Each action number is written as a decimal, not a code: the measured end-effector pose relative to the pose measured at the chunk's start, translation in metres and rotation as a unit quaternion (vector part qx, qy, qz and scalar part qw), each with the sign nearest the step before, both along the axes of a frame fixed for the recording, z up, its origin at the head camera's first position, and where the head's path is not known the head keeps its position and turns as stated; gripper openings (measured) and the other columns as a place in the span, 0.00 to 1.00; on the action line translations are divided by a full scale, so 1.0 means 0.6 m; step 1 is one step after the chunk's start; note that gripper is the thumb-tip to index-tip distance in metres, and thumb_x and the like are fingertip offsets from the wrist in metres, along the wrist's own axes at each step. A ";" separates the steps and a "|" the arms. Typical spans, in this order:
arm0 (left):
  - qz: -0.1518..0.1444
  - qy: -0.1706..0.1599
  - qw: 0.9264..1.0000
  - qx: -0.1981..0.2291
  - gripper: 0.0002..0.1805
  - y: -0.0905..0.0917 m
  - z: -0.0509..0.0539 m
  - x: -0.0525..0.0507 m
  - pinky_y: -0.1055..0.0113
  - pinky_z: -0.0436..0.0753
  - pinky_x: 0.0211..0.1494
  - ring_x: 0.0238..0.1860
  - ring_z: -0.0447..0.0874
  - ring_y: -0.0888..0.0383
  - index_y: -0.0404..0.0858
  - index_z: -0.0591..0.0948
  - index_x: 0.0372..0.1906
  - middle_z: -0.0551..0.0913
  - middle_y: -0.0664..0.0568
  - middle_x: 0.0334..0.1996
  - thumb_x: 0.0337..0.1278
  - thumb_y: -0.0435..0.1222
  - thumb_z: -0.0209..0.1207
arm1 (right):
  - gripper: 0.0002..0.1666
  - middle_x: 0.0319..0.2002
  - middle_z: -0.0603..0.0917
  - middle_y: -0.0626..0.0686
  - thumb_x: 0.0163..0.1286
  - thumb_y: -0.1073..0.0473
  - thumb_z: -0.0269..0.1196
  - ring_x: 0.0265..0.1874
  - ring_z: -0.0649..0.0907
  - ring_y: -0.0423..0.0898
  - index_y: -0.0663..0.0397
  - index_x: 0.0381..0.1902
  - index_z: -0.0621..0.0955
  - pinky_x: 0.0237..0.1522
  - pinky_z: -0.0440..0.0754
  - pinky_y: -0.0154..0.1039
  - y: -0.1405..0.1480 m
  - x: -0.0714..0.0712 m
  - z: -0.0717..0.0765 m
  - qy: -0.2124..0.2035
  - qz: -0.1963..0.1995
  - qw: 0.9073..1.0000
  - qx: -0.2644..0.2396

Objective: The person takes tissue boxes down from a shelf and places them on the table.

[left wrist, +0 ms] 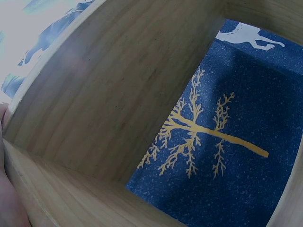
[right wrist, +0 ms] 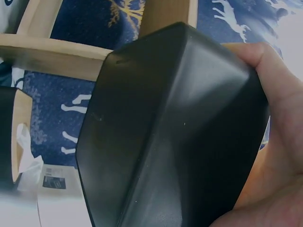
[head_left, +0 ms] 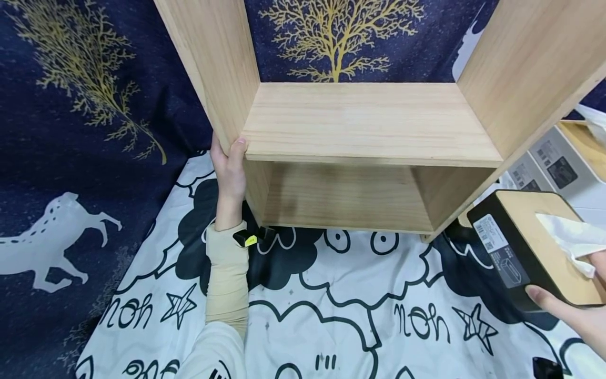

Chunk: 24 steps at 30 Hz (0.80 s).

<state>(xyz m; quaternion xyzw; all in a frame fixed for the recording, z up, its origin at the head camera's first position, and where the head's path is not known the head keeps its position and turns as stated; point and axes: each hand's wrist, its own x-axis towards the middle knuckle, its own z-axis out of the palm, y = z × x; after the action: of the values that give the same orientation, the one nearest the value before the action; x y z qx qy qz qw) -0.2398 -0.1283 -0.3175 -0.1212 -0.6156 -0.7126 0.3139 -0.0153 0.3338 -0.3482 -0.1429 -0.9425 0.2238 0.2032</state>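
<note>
A pale wooden shelf unit (head_left: 374, 121) with an open back stands ahead of me. My left hand (head_left: 231, 173) grips the front edge of its left side panel, by the corner where the middle board meets it. In the left wrist view only part of that hand (left wrist: 10, 201) shows, beside the boards. At the right, my right hand (head_left: 568, 313) holds a black tissue box (head_left: 539, 242) with a wood-coloured top, tilted and clear of the shelf. A white tissue (head_left: 570, 237) sticks out of its top. The right wrist view shows the box's plain black surface (right wrist: 175, 127).
White-grey tissue boxes (head_left: 561, 166) stand right of the shelf. Another black tissue box (right wrist: 7, 137) shows at the left of the right wrist view. A white cloth with black cartoon drawings (head_left: 331, 316) covers the surface. Dark blue fabric (head_left: 156, 210) hangs behind and at the left.
</note>
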 end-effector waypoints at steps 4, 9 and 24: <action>0.002 0.000 1.000 -0.004 0.35 0.000 0.000 -0.001 0.66 0.67 0.63 0.54 0.70 0.56 0.28 0.65 0.68 0.72 0.44 0.52 0.49 0.34 0.51 | 0.44 0.55 0.69 0.69 0.56 0.55 0.69 0.47 0.54 0.19 0.67 0.66 0.66 0.57 0.53 0.25 -0.003 -0.008 0.000 -0.030 -0.028 0.999 0.001; 0.002 -0.001 1.000 -0.001 0.35 0.000 0.000 -0.001 0.66 0.67 0.62 0.53 0.71 0.56 0.28 0.66 0.67 0.73 0.45 0.51 0.49 0.34 0.52 | 0.48 0.60 0.73 0.63 0.51 0.57 0.72 0.47 0.58 0.16 0.61 0.69 0.67 0.59 0.51 0.17 -0.004 -0.019 -0.004 -0.010 -0.060 0.998 -0.032; 0.005 -0.004 1.000 0.002 0.35 0.001 -0.001 -0.002 0.67 0.67 0.63 0.53 0.71 0.57 0.27 0.65 0.67 0.73 0.44 0.52 0.49 0.33 0.51 | 0.52 0.69 0.60 0.69 0.56 0.56 0.64 0.66 0.61 0.59 0.61 0.75 0.54 0.73 0.56 0.42 -0.006 -0.039 -0.001 -0.051 -0.079 0.993 -0.067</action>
<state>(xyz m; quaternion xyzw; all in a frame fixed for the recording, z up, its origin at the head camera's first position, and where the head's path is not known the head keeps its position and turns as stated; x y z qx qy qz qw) -0.2411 -0.1275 -0.3181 -0.1147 -0.6157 -0.7132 0.3149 -0.0385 0.3303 -0.3486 -0.2410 -0.9203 0.2620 0.1623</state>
